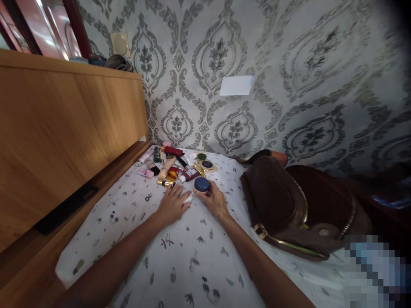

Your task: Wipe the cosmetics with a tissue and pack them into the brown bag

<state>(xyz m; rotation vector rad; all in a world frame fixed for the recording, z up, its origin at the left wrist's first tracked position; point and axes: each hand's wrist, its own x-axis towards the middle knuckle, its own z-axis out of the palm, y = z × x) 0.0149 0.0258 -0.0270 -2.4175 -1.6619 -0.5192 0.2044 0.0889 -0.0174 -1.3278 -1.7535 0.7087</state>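
My right hand [217, 202] grips a small round jar with a dark blue lid [201, 185], fingers curled round its right side. Beside it, my left hand [173, 204] lies low over the sheet with its fingers spread. A crumpled white thing, perhaps a tissue [190, 197], shows by its fingertips; whether it is held I cannot tell. Just beyond the fingers are a gold-and-black tube [165, 183], a red jar with a gold rim [172, 173], a beige tube [166, 168] and a brown bottle with a label [190, 173].
More cosmetics lie toward the wall: a dark red tube [174, 151], a green-topped jar [201, 157] and a round compact [207, 164]. A brown bag [282, 205] stands at the right. A wooden cabinet [70, 124] borders the patterned sheet [180, 256] at the left.
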